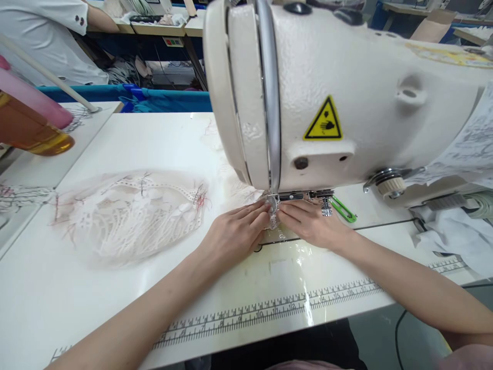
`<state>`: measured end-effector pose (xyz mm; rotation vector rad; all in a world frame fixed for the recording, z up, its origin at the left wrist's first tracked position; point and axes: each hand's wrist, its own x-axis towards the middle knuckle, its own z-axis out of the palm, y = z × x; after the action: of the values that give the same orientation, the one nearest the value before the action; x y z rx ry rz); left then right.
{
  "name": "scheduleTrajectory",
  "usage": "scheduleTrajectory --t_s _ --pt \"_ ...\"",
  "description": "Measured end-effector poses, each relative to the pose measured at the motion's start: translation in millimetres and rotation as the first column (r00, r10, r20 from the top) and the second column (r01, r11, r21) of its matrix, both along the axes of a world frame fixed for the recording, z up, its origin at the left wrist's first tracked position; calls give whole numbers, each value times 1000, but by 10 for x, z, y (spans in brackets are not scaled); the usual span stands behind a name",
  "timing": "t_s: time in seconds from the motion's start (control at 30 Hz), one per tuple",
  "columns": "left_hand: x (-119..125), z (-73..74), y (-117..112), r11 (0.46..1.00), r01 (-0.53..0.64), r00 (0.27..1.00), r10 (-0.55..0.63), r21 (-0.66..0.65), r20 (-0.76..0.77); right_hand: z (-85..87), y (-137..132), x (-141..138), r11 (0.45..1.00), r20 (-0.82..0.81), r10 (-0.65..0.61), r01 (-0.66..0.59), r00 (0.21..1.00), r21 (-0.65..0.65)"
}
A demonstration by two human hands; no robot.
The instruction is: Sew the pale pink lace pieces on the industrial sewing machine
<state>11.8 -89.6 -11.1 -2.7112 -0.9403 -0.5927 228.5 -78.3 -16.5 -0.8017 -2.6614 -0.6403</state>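
Observation:
A white sewing machine (327, 97) stands over the table, its needle area just above my fingers. White lace fabric (272, 222) lies under the presser foot (274, 203). To the left of the foot, my left hand (241, 226) lies flat on the lace with fingers stretched forward. On the other side, my right hand (308, 222) rests on the lace, its fingers reaching toward the foot and partly hidden beneath the machine head. More lace (239, 187) spreads out behind my left hand.
A sheer lace piece (142, 216) with red thread ends lies on the left. Green thread snips (344, 208) lie behind my right hand. A printed ruler (269, 311) runs along the front edge. Bottles (34, 126) stand at the left; a person (46, 41) sits beyond.

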Motion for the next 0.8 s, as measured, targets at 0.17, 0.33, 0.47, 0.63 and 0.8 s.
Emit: scheduleTrajectory --t_s 0.17,0.33,0.47,0.63,0.8 --pt "-25 -2 32 1000 -5 1000 5 -14 4 -79 -20 -92 999 -96 34 -31 995 38" --pt "-21 -10 34 999 -22 1000 22 -26 9 -113 -10 -151 994 -165 96 -85 982 71" --pt "-21 3 21 999 -35 999 35 -35 -12 -108 -22 -129 998 -152 67 -63 986 29" --pt "-32 -20 9 998 -53 998 52 -45 -38 -81 -33 -86 998 -159 66 -66 985 7" --pt "-43 -77 13 998 -54 998 53 -20 -31 -59 -33 -85 999 -166 37 -40 985 -17"
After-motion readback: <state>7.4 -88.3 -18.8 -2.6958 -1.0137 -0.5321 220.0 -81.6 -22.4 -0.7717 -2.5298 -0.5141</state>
